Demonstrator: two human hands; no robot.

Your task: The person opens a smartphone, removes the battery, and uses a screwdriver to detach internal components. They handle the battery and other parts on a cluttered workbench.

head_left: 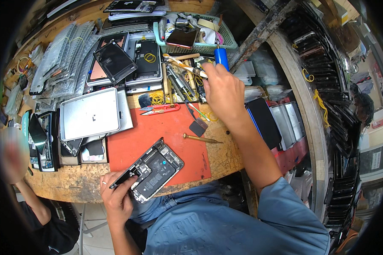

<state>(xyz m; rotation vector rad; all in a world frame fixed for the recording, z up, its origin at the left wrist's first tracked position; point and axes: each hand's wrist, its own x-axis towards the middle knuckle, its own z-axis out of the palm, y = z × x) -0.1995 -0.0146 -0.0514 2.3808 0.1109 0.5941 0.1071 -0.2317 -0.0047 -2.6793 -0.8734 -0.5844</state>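
Observation:
My left hand [117, 195] grips an opened tablet [155, 172] at its lower left edge, tilted over the front of the red mat [136, 127]. Its black battery and circuit parts show, and a dark panel stands raised along its left side. Stretched out over the tools, my right hand [223, 91] has its fingers closed at the near end of a slim brush-like tool [185, 65] with a white tip; the fingers partly hide that end. Just beyond this hand stands a blue cylinder-shaped handle [221, 58].
On the mat lie a red-handled cutter [161, 109] and a brass screwdriver [202, 138]. A green basket [230, 40] of supplies sits at the back. Silver tablet shells [91, 114] and bubble-wrapped packs [64, 59] pile up left. Another person's arm [34, 204] is at far left.

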